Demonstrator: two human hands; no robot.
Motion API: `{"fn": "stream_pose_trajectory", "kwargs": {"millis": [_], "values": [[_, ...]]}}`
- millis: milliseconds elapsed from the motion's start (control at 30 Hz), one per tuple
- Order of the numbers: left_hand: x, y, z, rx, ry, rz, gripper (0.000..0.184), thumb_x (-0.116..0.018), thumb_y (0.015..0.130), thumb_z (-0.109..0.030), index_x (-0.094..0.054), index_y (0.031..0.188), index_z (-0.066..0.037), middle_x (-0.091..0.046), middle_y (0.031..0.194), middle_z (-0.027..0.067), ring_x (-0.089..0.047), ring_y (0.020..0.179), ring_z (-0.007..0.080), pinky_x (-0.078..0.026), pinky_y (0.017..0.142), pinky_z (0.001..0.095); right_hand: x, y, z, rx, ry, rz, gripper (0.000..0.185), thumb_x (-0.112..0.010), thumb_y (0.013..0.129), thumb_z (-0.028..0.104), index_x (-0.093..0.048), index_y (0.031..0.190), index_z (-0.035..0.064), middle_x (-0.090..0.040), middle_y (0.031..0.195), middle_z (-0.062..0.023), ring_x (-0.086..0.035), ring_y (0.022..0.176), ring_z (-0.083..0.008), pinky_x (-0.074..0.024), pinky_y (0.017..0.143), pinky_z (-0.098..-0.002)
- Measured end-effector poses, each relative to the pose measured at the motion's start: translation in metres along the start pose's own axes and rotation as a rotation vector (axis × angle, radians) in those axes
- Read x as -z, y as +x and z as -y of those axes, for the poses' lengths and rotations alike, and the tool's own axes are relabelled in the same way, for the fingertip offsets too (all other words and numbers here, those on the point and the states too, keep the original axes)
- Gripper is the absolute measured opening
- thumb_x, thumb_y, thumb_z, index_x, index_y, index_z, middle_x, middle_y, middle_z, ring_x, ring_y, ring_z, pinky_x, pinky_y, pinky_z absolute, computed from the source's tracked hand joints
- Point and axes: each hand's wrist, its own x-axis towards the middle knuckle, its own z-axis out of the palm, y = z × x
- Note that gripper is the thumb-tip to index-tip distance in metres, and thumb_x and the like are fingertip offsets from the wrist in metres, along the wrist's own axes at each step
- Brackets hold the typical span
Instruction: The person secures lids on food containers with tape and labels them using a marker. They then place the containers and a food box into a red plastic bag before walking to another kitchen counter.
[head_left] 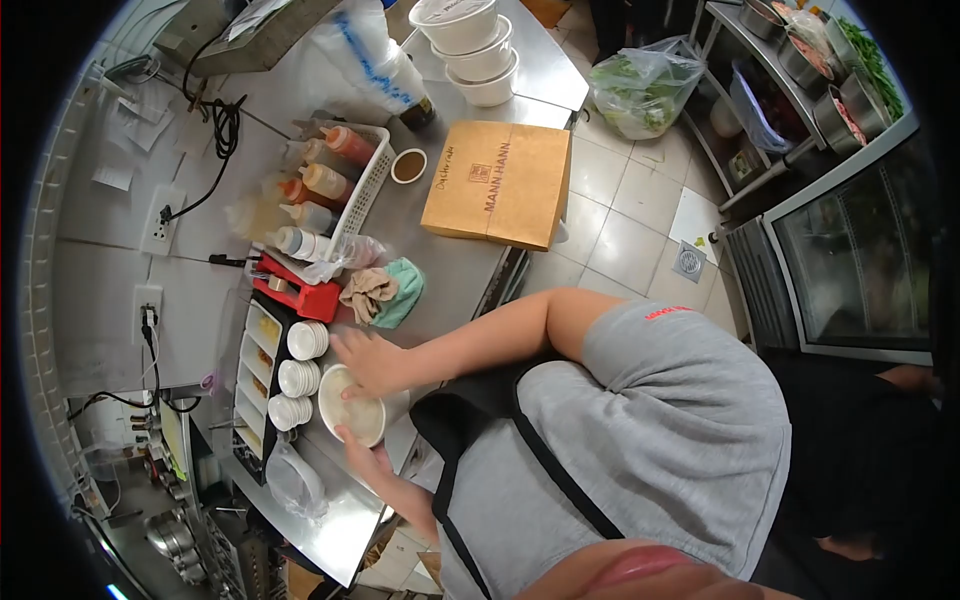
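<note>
A round white bowl (340, 408) with a pale, translucent top stands at the table's near edge, beside stacks of small white cups (298, 377). My right hand (375, 362) lies over the bowl's upper edge in the view, fingers spread and thumb on its top. My left hand (364, 458) grips the opposite side at the rim; its lower fingers are partly hidden. A folded green and beige cloth (398, 292) lies just past my right hand. A clear plastic bag (296, 480) is near my left hand.
A brown paper bag (500, 185), a cup of brown sauce (409, 166), a white basket (362, 185) of sauce bottles and stacked white tubs (484, 62) stand on the counter. A black tray (247, 400) of toppings lies along the wall. Another person's hand (848, 547) shows at lower right.
</note>
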Motion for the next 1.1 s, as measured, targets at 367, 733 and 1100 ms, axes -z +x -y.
{"fn": "stream_pose_trajectory", "kwargs": {"millis": [367,733,1100], "values": [[0.008,0.016,0.018,-0.139,-0.04,-0.076,0.055,-0.042,0.09,-0.042,-0.044,0.121,0.004,-0.05,0.119,0.0139,-0.052,0.104,0.0247,-0.043,0.087,0.0343,-0.036,-0.02,0.017,0.764,-0.081,0.101,0.073,-0.046,0.079,0.054,-0.04,0.121,-0.0051,-0.045,0.121,-0.0212,-0.041,0.117,-0.029,-0.0219,0.103,-0.0385],[0.002,0.008,0.016,-0.228,-0.065,-0.076,0.056,-0.042,0.091,-0.039,-0.039,0.124,0.006,-0.049,0.119,0.017,-0.051,0.106,0.0263,-0.04,0.09,0.0355,-0.02,-0.005,-0.001,0.402,-0.04,-0.334,0.064,-0.043,0.085,0.045,-0.036,0.125,-0.0042,-0.039,0.128,-0.0194,-0.032,0.123,-0.0318,-0.0197,0.105,-0.0375],[-0.008,0.016,0.044,-0.391,-0.403,0.126,0.084,-0.014,0.083,-0.067,-0.032,0.131,-0.002,-0.035,0.135,0.0089,-0.031,0.126,0.0234,-0.022,0.105,0.0369,-0.044,0.002,0.007,-0.4,1.542,-0.236,0.064,-0.038,0.089,0.051,-0.034,0.132,0.0045,-0.046,0.123,-0.0066,-0.043,0.113,-0.0149,-0.0306,0.099,-0.0271]]}}
